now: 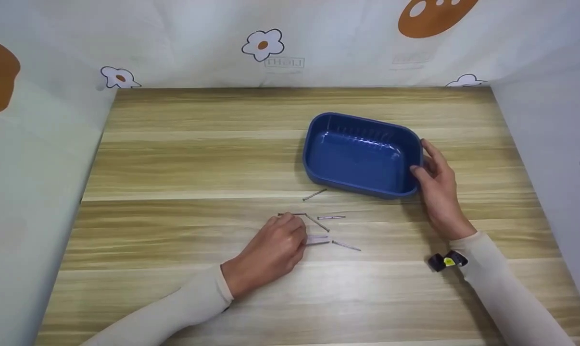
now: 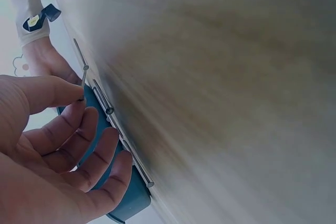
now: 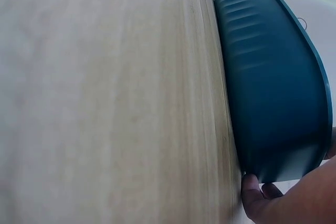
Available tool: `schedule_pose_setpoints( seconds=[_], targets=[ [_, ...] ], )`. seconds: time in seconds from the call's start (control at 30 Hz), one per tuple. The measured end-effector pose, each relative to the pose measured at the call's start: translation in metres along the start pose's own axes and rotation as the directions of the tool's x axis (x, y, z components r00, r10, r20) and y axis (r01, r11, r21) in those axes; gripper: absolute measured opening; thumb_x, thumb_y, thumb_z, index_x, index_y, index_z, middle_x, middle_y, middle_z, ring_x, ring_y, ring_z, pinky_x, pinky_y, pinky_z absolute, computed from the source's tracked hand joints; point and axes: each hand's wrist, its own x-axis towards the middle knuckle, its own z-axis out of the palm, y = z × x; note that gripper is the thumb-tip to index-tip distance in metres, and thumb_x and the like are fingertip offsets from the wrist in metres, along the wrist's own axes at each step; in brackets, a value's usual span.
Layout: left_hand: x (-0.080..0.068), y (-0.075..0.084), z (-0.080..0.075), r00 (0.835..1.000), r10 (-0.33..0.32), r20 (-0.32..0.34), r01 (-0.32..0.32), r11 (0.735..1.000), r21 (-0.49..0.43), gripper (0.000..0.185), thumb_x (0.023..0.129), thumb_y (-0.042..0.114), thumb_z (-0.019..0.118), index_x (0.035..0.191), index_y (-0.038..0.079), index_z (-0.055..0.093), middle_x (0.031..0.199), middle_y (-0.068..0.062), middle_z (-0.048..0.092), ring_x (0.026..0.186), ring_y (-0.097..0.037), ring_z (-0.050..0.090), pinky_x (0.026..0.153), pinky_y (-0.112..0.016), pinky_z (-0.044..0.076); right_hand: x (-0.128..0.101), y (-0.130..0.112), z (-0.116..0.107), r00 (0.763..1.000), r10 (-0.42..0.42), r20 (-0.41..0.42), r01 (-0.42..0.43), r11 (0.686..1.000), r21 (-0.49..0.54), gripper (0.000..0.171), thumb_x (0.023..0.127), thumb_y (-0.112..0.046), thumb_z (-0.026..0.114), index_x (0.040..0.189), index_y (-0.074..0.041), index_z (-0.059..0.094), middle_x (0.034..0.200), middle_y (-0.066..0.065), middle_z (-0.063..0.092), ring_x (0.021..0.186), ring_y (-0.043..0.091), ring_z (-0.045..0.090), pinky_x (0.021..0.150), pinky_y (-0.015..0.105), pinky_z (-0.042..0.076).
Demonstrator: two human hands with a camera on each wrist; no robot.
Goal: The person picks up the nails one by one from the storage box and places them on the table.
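Note:
My left hand (image 1: 275,242) is low over the table, its thumb and forefinger pinching a thin metal nail (image 2: 83,81) near its head, as the left wrist view shows. The other fingers are loosely bent. Around it lie several more loose nails, among them one nail (image 1: 317,223) slanting beside the knuckles and another nail (image 1: 346,246) to the right. My right hand (image 1: 441,192) grips the right end of a blue plastic box (image 1: 357,185), thumb over the rim and fingers outside. In the right wrist view, fingertips (image 3: 251,184) touch the box's lower corner.
The wood-grain table (image 1: 174,158) carries the box and nails. One nail (image 1: 314,194) lies just in front of the box. A pale curtain with printed flowers (image 1: 198,48) closes off the back and sides. A small black device (image 1: 447,261) sits at the right wrist.

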Motion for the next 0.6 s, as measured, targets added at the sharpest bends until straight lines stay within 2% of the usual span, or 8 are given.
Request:
schedule_pose_setpoints(
  seconds=[0.33,0.6],
  targets=[
    [-0.0024,-0.0015,0.0026,0.999,0.032,0.036,-0.035,0.995,0.094,0.010,0.099,0.016,0.078,0.099,0.007,0.081,0.107,-0.004,0.073,0.101,-0.024,0.062,0.078,-0.037,0.052,-0.0003,0.0012,-0.0005,1.000,-0.012,0.001,0.012,1.000,-0.009,0.066,0.111,-0.001,0.054,0.173,-0.014,0.037,0.164,0.029,0.048,0.144,0.028,0.053,0.105,0.016,0.050],
    [-0.0047,-0.0007,0.0013,0.998,0.051,0.044,-0.056,0.990,0.131,0.008,0.099,0.011,0.076,0.096,0.008,0.082,0.107,-0.004,0.069,0.103,-0.025,0.059,0.079,-0.038,0.051,-0.0004,0.0001,0.0019,1.000,0.000,-0.008,0.000,1.000,0.021,0.066,0.110,0.002,0.052,0.172,-0.013,0.037,0.163,0.028,0.049,0.143,0.027,0.053,0.105,0.017,0.050]
  ],
)
